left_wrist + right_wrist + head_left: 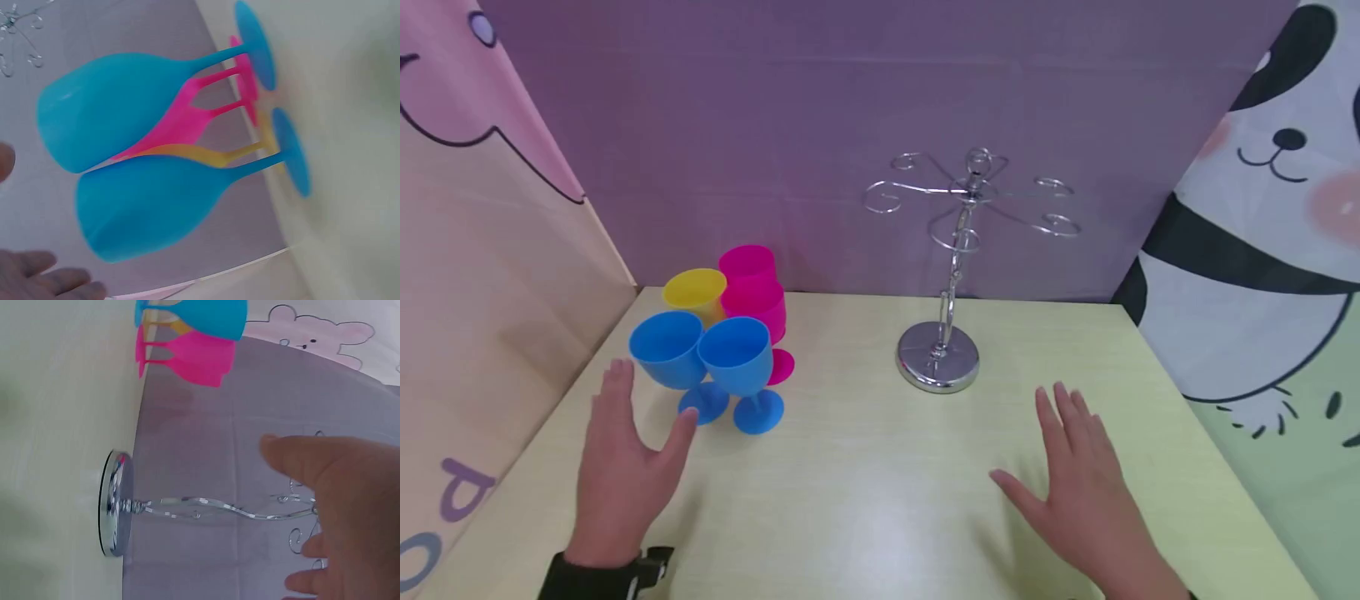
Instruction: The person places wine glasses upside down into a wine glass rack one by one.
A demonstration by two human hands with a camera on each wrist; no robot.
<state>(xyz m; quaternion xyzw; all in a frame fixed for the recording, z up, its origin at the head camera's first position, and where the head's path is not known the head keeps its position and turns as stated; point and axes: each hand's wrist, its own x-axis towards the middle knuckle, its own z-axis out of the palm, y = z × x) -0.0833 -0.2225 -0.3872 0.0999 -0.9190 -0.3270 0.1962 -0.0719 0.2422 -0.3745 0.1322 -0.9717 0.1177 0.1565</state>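
My left hand, fingers straight and thumb spread, hovers just in front of the left blue goblet and holds nothing. A second blue goblet stands close on its right. Behind them are a yellow goblet and two pink goblets, the nearer pink goblet partly covering the farther pink goblet. All stand upright in a cluster. On the right, my right hand is over the table with fingers extended, empty. The chrome rack with curled arms stands beyond it, toward the middle back.
The pale wooden table meets a purple backdrop at its far edge. A printed cloth with a panda hangs on the right, and another printed cloth on the left. A black band circles my left wrist.
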